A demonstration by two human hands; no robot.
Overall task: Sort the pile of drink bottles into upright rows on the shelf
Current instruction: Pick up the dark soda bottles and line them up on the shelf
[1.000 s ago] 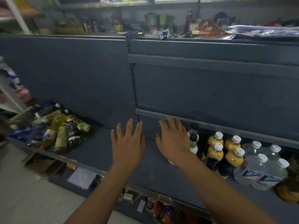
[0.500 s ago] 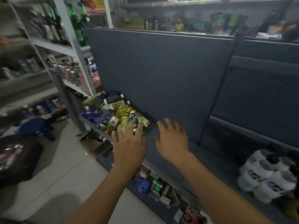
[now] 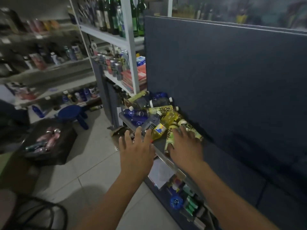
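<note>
Reaching: right hand (image 3: 184, 146) spread, empty, over green bottle (image 3: 170, 136) (long axis along fingers); left hand (image 3: 136, 148) open, empty, short of pile (image 3: 152, 113).

A small shop: white metal racks (image 3: 131, 42) stocked with green glass bottles (image 3: 137, 17) and drink cans (image 3: 114, 65), a dark blue gondola shelf (image 3: 232, 171) edged with price-tag strips.

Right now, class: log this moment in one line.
left hand open, empty | right hand open over bottle pile | shelf rows: none visible
</note>
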